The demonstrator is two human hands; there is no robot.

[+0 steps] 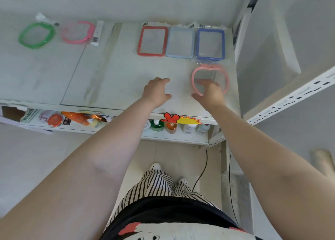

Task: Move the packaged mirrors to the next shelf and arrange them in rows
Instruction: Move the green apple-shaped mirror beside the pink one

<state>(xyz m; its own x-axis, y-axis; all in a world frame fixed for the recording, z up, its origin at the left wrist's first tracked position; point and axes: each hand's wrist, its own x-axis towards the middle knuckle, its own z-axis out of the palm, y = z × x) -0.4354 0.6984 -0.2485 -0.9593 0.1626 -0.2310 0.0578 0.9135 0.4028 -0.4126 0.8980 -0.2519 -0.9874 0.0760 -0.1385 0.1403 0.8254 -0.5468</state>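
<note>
On the right shelf board, three packaged rectangular mirrors lie in a back row: red [152, 41], light blue [180, 42] and dark blue [210, 44]. In front of the dark blue one lies a pink apple-shaped mirror [210, 79]. My right hand [208, 93] rests on its front edge with fingers spread. My left hand [156, 91] hovers over bare shelf to its left, fingers relaxed and holding nothing. On the left shelf board lie a green round mirror [36, 35] and a pink round mirror [78, 32] in plastic wrap.
The white shelf [112, 76] has a seam between its two boards. Below it, a lower shelf holds bottles [171, 126] and packets [76, 119]. A white metal upright [290, 101] and wall stand to the right. A black cable [203, 169] runs along the floor.
</note>
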